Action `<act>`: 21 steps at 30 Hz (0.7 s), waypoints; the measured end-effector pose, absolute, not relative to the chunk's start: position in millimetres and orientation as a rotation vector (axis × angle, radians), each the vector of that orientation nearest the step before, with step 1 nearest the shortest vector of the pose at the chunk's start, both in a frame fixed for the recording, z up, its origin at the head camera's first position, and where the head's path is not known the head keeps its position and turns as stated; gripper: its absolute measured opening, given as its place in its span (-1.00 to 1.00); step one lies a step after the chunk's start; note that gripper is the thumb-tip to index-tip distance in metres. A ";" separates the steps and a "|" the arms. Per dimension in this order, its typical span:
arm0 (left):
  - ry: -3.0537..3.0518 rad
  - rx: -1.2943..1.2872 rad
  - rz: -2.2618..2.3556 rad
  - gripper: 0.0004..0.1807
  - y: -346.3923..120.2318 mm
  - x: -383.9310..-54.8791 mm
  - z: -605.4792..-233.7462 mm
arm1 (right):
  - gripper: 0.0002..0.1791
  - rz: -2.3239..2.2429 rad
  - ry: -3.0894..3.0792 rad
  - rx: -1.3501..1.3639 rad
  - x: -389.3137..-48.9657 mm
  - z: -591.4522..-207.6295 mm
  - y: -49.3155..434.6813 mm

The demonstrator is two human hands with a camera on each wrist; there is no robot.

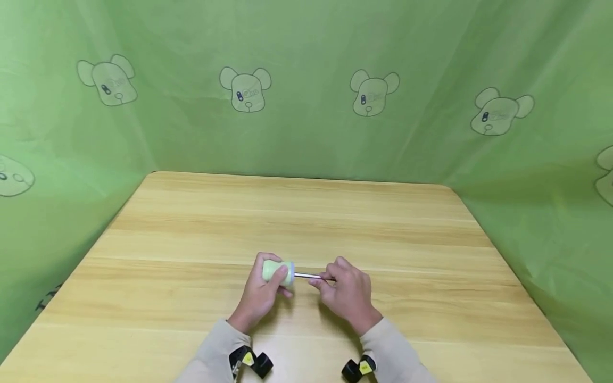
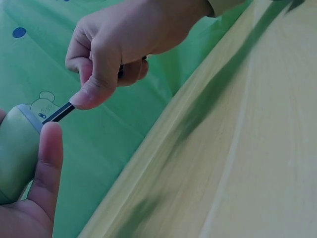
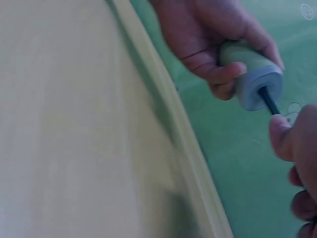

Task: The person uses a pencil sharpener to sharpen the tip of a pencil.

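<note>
A light green cylinder [image 1: 270, 268] with a pale blue end ring is gripped by my left hand [image 1: 259, 295], its thumb lying along the side. A thin, shiny rod [image 1: 305, 275] sticks out of the ringed end, and my right hand [image 1: 350, 293] pinches it between thumb and curled fingers. The right wrist view shows the rod [image 3: 269, 100] entering a hole in the middle of the blue-grey end face [image 3: 257, 87]. How far it reaches inside is hidden. Both hands are held above the table, a short gap apart, in the head view.
The wooden table [image 1: 306, 223] stretches out beyond and to both sides of the hands. Green fabric [image 1: 306, 138] with bear-head prints hangs around its back and sides. Black wrist cameras [image 1: 262, 365] sit at both cuffs.
</note>
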State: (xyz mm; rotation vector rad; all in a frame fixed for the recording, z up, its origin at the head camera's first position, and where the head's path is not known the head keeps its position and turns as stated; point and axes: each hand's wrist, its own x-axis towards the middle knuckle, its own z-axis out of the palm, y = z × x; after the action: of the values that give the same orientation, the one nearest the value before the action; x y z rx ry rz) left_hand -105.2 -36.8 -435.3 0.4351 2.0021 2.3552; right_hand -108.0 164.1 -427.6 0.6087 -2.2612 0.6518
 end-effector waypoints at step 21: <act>1.969 0.179 2.421 -0.60 -30.6 -105.7 -437.1 | -0.61 0.597 -2.252 0.561 -108.7 -428.7 164.7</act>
State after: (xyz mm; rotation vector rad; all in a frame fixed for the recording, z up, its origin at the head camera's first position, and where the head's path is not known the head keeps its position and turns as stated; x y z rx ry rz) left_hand -105.7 -30.6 -437.1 0.1795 1.9686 2.4210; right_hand -108.7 164.7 -428.7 0.5614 -2.2521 0.5967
